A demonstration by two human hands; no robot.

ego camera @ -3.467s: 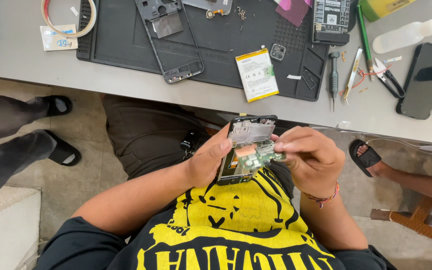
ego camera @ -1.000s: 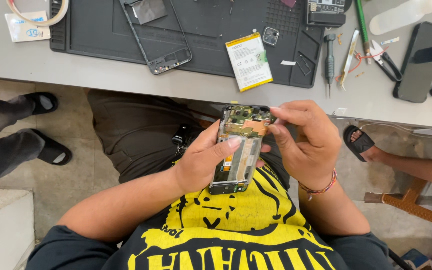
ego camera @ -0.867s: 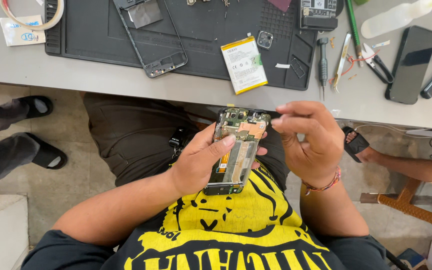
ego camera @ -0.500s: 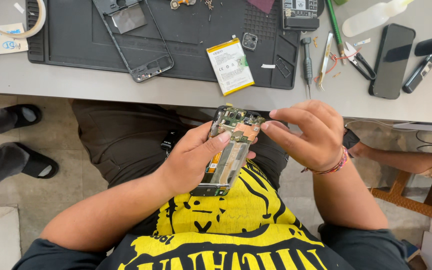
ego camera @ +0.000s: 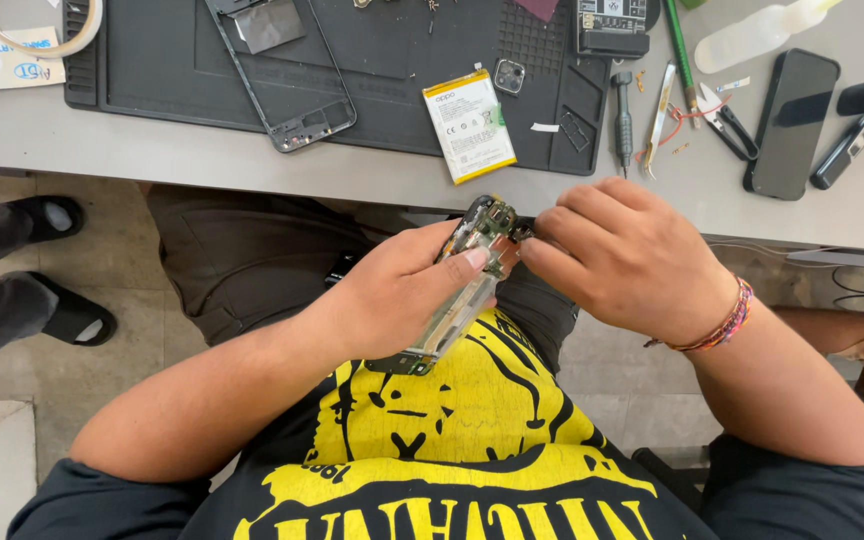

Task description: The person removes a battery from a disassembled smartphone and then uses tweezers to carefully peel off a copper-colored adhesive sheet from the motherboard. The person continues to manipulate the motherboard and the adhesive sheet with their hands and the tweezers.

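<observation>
Opened phone body (ego camera: 457, 300): long axis tilted, top end up-right toward the desk (ego camera: 352, 170), bottom end down-left. Left hand (ego camera: 397, 295) grip wrapped around its middle; right hand (ego camera: 632, 255) grip pinched at the top end (circuit board exposed), above the lap

White, yellow-edged battery label (ego camera: 469, 124) on the mat; dark phone screen (ego camera: 790, 122) right.

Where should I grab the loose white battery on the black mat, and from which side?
Probably pinch the battery across its two long edges from above. It lies flat and slightly tilted on the mat; its near corner overhangs the mat's front edge, giving fingertips a way under.
</observation>
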